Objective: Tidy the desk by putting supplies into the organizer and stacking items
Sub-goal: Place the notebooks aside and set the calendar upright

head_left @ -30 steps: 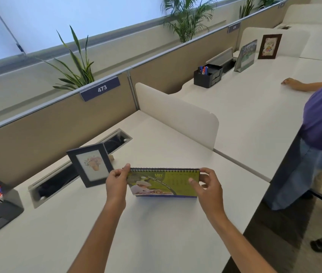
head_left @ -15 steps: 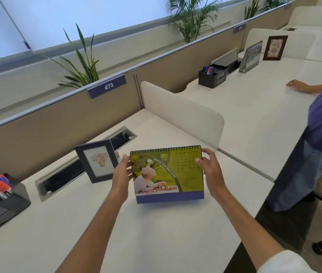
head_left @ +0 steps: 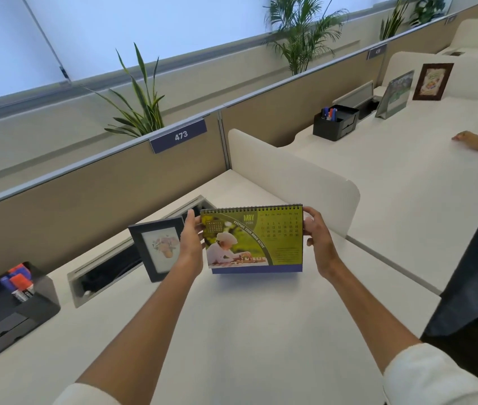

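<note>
- Desk [head_left: 261, 331]: mostly bare white surface, so tidying looks far along.
- Organizer [head_left: 12, 314]: at the far left edge, already holding markers and supplies.
- Calendar [head_left: 253, 238]: upright, just beside the picture frame [head_left: 158, 249], lifted slightly off the surface; placing it seems the step left.
- Left hand [head_left: 191, 244] and right hand [head_left: 316, 238]: each pinches one side edge.
</note>
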A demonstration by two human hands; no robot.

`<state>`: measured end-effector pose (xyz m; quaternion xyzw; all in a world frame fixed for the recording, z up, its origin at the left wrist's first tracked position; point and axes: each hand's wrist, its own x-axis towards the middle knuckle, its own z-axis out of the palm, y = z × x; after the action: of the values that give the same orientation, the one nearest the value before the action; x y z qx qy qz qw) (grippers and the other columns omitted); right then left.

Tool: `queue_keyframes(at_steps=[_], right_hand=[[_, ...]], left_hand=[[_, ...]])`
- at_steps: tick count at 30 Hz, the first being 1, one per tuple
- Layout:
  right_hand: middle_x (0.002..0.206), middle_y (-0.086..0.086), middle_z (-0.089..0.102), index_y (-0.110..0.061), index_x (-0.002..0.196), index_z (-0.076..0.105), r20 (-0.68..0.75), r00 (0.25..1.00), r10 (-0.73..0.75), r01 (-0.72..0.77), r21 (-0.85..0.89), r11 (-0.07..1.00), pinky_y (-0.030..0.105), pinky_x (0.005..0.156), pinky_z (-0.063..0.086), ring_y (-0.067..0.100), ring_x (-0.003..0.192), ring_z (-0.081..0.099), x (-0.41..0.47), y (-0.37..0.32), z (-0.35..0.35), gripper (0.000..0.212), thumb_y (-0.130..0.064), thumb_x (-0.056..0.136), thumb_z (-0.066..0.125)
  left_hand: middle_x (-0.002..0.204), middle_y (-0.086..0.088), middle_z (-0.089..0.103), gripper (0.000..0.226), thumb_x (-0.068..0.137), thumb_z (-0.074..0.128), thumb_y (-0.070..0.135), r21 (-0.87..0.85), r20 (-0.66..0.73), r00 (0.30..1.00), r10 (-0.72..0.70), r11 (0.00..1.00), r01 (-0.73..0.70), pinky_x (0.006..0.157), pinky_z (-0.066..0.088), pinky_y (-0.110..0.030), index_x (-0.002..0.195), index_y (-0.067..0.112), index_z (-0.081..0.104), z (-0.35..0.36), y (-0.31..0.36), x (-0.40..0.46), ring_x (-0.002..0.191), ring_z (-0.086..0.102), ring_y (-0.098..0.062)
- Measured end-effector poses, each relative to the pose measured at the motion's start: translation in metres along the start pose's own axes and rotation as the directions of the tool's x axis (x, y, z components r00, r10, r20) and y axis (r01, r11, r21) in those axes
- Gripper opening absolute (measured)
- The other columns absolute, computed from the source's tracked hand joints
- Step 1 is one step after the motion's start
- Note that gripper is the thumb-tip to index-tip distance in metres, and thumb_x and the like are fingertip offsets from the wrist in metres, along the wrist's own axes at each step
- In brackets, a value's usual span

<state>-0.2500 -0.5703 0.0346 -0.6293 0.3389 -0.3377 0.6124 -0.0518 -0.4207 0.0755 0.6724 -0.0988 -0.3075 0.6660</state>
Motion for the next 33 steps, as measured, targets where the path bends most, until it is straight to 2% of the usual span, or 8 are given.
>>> queue_keyframes(at_steps=[5, 7, 9, 13, 17, 22, 28, 33], right_hand=[[0.097, -0.002, 0.066, -0.039, 0.127, 0.045, -0.032, 0.999, 0.021, -0.018, 0.092, 0.996, 0.032, 0.069, 0.029, 0.014, 0.086, 0.051, 0.029, 0.013, 0.006, 0.062, -0.067, 0.072, 0.037], [0.099, 0.000, 0.065, -0.038, 0.132, 0.040, -0.036, 0.999, 0.025, -0.021, 0.106, 0.994, 0.032, 0.070, 0.029, 0.014, 0.087, 0.050, 0.037, 0.016, 0.008, 0.070, -0.069, 0.069, 0.037], [0.095, -0.004, 0.065, -0.040, 0.133, 0.035, -0.041, 0.999, 0.025, -0.021, 0.107, 0.994, 0.032, 0.074, 0.030, 0.012, 0.086, 0.051, 0.045, 0.018, 0.012, 0.073, -0.070, 0.067, 0.035], [0.079, -0.015, 0.061, -0.036, 0.144, 0.025, -0.053, 0.998, 0.040, -0.035, 0.093, 0.995, 0.030, 0.076, 0.030, 0.007, 0.084, 0.051, 0.061, 0.026, 0.021, 0.085, -0.068, 0.066, 0.033], [0.095, -0.009, 0.063, -0.039, 0.145, 0.022, -0.038, 0.999, 0.039, -0.035, 0.098, 0.995, 0.032, 0.081, 0.030, 0.009, 0.094, 0.051, 0.068, 0.033, 0.028, 0.084, -0.069, 0.068, 0.034], [0.089, -0.006, 0.060, -0.044, 0.142, 0.024, -0.046, 0.998, 0.038, -0.032, 0.119, 0.992, 0.029, 0.076, 0.031, 0.000, 0.091, 0.051, 0.069, 0.041, 0.033, 0.077, -0.066, 0.069, 0.035], [0.072, -0.027, 0.056, -0.033, 0.149, 0.021, -0.037, 0.996, 0.075, -0.072, 0.092, 0.993, 0.028, 0.076, 0.032, 0.004, 0.084, 0.046, 0.072, 0.053, 0.035, 0.088, -0.065, 0.068, 0.034], [0.093, -0.009, 0.061, -0.028, 0.147, 0.028, -0.075, 0.994, 0.075, -0.066, 0.111, 0.992, 0.025, 0.079, 0.038, 0.004, 0.091, 0.055, 0.071, 0.057, 0.040, 0.090, -0.072, 0.069, 0.033]], left_hand=[[0.097, -0.002, 0.067, 0.048, 0.098, 0.028, 0.053, -0.036, -0.024, 1.000, 0.010, 0.999, -0.011, 0.090, 0.038, -0.037, 0.098, 0.021, 0.063, 0.012, 0.002, 0.029, 0.096, 0.057, -0.017], [0.091, -0.001, 0.067, 0.046, 0.098, 0.029, 0.050, -0.056, -0.024, 0.999, 0.022, 0.998, -0.023, 0.081, 0.041, -0.033, 0.095, 0.020, 0.065, 0.017, 0.002, 0.040, 0.092, 0.058, -0.016], [0.086, 0.001, 0.067, 0.042, 0.099, 0.031, 0.045, -0.082, -0.034, 0.999, 0.031, 0.996, -0.033, 0.072, 0.042, -0.029, 0.090, 0.021, 0.065, 0.022, 0.000, 0.049, 0.084, 0.059, -0.013], [0.081, 0.001, 0.066, 0.036, 0.098, 0.037, 0.040, -0.140, -0.087, 0.996, 0.005, 0.990, -0.017, 0.070, 0.043, -0.029, 0.086, 0.020, 0.064, 0.025, -0.007, 0.067, 0.079, 0.059, -0.013], [0.080, -0.001, 0.065, 0.030, 0.095, 0.040, 0.033, -0.152, -0.102, 0.995, -0.015, 0.988, 0.000, 0.073, 0.043, -0.031, 0.094, 0.013, 0.063, 0.021, -0.014, 0.079, 0.077, 0.058, -0.014], [0.081, -0.002, 0.065, 0.029, 0.095, 0.036, 0.026, -0.181, -0.117, 0.993, -0.011, 0.983, -0.010, 0.068, 0.044, -0.029, 0.101, 0.011, 0.061, 0.020, -0.016, 0.088, 0.075, 0.058, -0.015], [0.082, -0.001, 0.065, 0.029, 0.095, 0.034, 0.026, -0.239, -0.109, 0.993, -0.042, 0.971, 0.015, 0.073, 0.047, -0.032, 0.103, 0.016, 0.061, 0.024, -0.024, 0.091, 0.075, 0.059, -0.016], [0.102, -0.004, 0.064, 0.033, 0.094, 0.042, 0.032, -0.183, -0.134, 0.989, -0.060, 0.983, 0.035, 0.072, 0.048, -0.033, 0.120, 0.018, 0.056, 0.028, -0.033, 0.091, 0.092, 0.060, -0.018]])
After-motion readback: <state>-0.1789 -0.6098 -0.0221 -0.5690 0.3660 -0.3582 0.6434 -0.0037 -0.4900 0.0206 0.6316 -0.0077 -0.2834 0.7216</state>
